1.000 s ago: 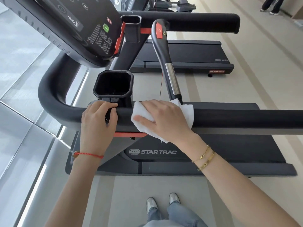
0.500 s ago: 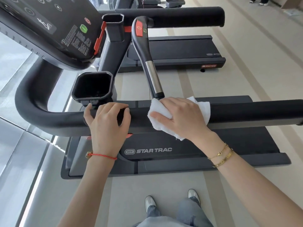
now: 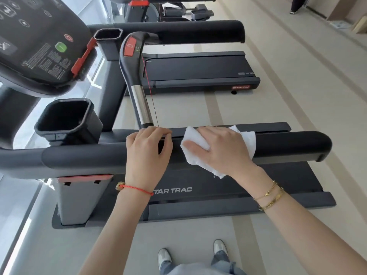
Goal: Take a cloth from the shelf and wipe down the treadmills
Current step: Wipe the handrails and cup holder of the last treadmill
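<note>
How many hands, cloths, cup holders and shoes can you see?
hands: 2 (left, right)
cloth: 1
cup holders: 2 ()
shoes: 2 ()
Total: 7

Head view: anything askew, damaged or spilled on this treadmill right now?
Nothing stands out. The right hand presses the white cloth over the padded side handrail, the left hand grips the same rail, and the cup holder sits upright.
</note>
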